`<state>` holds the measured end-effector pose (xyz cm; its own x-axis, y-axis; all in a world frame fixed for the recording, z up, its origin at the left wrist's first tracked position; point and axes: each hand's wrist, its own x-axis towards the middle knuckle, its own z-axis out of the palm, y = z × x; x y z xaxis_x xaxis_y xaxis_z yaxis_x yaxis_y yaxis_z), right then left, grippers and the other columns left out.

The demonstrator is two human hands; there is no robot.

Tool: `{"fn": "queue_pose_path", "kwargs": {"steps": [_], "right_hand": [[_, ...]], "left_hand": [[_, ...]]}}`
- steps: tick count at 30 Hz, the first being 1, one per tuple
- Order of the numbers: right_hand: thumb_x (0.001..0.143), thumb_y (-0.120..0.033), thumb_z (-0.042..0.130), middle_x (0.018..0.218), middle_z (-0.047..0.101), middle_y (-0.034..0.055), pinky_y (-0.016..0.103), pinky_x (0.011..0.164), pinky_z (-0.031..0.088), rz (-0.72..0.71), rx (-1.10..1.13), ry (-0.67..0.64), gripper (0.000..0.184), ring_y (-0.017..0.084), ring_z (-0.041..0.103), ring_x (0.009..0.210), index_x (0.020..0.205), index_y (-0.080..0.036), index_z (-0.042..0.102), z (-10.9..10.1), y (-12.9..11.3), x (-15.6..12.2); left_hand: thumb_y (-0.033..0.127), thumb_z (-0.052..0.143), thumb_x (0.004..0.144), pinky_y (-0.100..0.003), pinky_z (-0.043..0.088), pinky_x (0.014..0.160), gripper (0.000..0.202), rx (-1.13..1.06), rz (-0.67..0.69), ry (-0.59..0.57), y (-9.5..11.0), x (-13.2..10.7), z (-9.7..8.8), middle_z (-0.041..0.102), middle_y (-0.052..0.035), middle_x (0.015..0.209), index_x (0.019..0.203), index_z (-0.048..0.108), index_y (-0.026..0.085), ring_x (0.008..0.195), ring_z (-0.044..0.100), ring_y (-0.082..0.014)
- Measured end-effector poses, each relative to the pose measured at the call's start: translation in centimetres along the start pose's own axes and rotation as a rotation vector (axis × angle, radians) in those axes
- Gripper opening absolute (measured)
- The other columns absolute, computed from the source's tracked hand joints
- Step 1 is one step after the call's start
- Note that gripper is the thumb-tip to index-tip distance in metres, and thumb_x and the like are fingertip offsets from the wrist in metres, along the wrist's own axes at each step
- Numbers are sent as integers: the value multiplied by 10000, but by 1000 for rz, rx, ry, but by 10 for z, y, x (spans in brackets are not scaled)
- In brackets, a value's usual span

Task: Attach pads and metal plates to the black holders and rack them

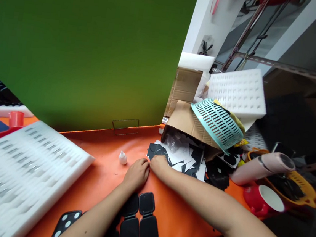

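Note:
My left hand (137, 174) rests low over the orange tabletop with its fingers curled and pressed together. Right beside it, almost touching, my right hand (159, 166) is closed at the near left edge of a pile of black and white cut sheets (183, 158). What either hand holds, if anything, is hidden under the fingers. A small white dropper bottle (123, 158) stands just left of my left hand. Below the hands lie black hinged flat cases (148, 229), opened out; my left forearm covers some of them. A black piece with white dots (66, 223) lies partly under that forearm.
A white slotted foam block (33, 172) fills the left side. A green panel (91, 49) rises behind. On the right are a tipped cardboard box (185, 118), a turquoise basket (218, 122), a pink bottle (264, 168), a red mug (263, 200) and a yellow basket (302, 188).

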<state>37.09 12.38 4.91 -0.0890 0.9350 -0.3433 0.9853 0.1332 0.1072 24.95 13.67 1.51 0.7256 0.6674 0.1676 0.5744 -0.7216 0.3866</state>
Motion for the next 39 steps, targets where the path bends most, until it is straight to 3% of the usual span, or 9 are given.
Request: {"fn": "queue_pose_path", "kwargs": {"steps": [6,9,15,21,26,30,33,36,39], "right_hand": [[784,-53,361,958,584,244,334,651,470,66,-50,106,285,258,579,866,961,-10,581,-17,26,-7],[766,-47,396,927,609,204,298,690,460,67,-53,130,260,240,573,876,919,-40,605,-28,41,-6],[732,-64,468,885,628,150,252,684,441,131,1,157,211,207,579,819,884,-82,614,-16,44,-11],[797,-161,416,908,610,144,291,677,425,249,124,228,223,216,575,812,917,-101,594,-10,31,-20],[849,-307,349,920,611,66,243,691,409,243,287,297,269,167,567,838,939,-192,575,-10,-8,-54],[838,-276,364,935,616,49,224,733,400,265,678,439,257,148,562,851,993,-201,555,10,-45,-105],[803,-270,421,894,631,29,220,727,411,283,852,485,258,145,577,809,1021,-220,549,28,-64,-151],[781,-260,449,855,641,9,212,703,423,356,918,504,233,137,587,770,977,-234,572,42,-72,-197],[779,-237,444,849,648,18,220,700,431,497,954,560,230,141,593,763,960,-224,586,53,-73,-237]], "left_hand": [[279,327,863,-332,338,901,303,16,33,-32,0,8,7,517,-79,1126,1088,514,197,1039,458,-200],[363,350,852,-407,229,984,422,37,39,-56,-2,17,15,404,-97,1292,1232,402,186,1187,335,-243],[539,323,806,-454,142,1007,660,81,98,-178,-8,13,16,245,-130,1387,1317,282,124,1269,197,-273],[573,301,795,-435,152,1008,641,130,188,-286,-19,-29,-21,267,-87,1382,1310,307,191,1261,228,-258],[536,354,798,-437,167,1006,520,131,252,-301,-53,-75,-67,335,-60,1357,1238,416,266,1247,263,-253],[444,343,824,-346,290,964,362,99,52,-188,-84,-87,-75,527,-82,1172,902,620,224,1105,456,-223],[510,375,771,-364,383,874,543,37,-298,35,-97,-61,-62,509,-151,1160,1151,452,131,1052,496,-266],[612,445,675,-369,412,831,897,-109,-430,127,-94,-23,-49,419,-208,1248,1314,164,49,1097,459,-303],[629,456,654,-375,450,725,840,-199,-449,93,-87,2,-45,545,-190,1108,1260,300,70,963,550,-326]]}}
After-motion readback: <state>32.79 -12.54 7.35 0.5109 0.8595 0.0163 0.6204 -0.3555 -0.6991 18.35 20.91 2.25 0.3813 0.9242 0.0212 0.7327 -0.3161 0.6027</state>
